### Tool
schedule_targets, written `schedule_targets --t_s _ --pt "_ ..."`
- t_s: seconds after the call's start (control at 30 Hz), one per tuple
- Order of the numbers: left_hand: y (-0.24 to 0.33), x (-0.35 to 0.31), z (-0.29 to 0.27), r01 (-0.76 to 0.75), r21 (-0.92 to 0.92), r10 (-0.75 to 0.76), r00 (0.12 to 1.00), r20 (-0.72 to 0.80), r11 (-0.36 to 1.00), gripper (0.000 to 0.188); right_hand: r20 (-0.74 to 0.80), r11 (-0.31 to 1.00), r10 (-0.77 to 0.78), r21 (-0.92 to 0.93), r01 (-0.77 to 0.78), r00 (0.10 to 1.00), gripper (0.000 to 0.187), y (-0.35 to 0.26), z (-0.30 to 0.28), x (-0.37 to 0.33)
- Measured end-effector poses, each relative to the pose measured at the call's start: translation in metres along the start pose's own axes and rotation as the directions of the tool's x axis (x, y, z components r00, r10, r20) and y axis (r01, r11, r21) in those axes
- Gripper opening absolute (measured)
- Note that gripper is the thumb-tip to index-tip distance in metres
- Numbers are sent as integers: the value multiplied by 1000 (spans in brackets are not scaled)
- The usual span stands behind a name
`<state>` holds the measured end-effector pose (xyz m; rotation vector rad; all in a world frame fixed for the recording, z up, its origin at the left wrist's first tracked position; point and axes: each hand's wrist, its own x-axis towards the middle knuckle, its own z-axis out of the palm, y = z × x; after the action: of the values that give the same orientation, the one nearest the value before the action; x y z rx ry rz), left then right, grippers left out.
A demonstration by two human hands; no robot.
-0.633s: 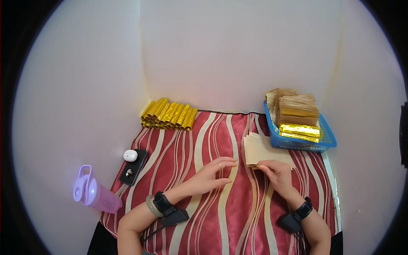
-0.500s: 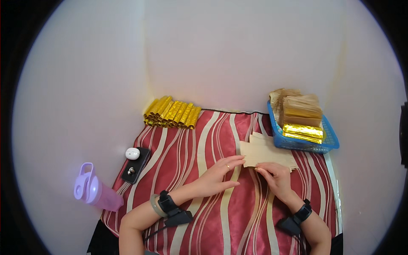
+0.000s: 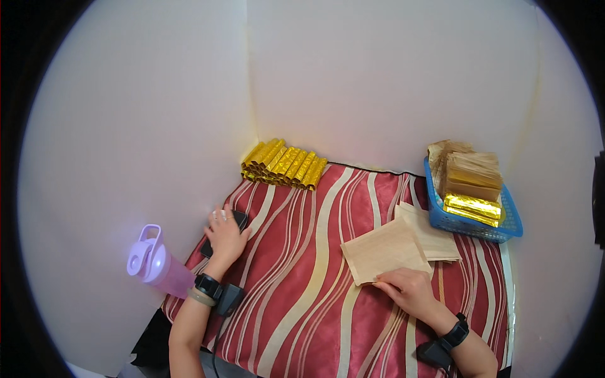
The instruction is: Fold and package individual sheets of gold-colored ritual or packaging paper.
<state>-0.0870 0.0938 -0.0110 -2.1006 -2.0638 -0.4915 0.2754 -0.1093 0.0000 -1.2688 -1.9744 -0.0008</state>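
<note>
My right hand [image 3: 411,292] pinches the lower edge of a tan sheet of paper [image 3: 384,249] between thumb and fingers. The sheet lies tilted, partly over a stack of similar tan paper [image 3: 438,232]. My left hand [image 3: 227,235] reaches over the dark phone [image 3: 240,218] at the left side, fingers stretched forward and thumb apart. It hides most of the phone and the small things on it; whether the fingertips touch anything there cannot be made out. Both wrists carry black strapped devices.
Gold foil rolls [image 3: 285,165] are piled at the back left. At the back right, a blue plastic basket [image 3: 472,230] holds brown paper and gold foil packets [image 3: 472,209]. A lilac bottle [image 3: 161,268] stands by the left wall. A striped red cloth [image 3: 302,302] covers the surface.
My left hand has left the paper stack and moved left over the phone, covering the white case. My right hand has drawn one tan sheet off the stack toward me and leftward. The view has shifted.
</note>
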Motion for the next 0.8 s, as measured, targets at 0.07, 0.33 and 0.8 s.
schedule_targets --t_s 0.07,0.33,0.8 --pt "-10 -2 4 94 12 -94 996 -10 996 90 11 1000 8 11 -8 1000 14 0 0 0" --pt "-23 4 17 85 -275 -103 993 -55 958 94 69 1000 22 16 -23 997 14 0 -2 -4" --pt "-25 2 -8 -22 -31 21 999 -36 999 74 79 997 68 31 -71 995 13 1 -2 -4"
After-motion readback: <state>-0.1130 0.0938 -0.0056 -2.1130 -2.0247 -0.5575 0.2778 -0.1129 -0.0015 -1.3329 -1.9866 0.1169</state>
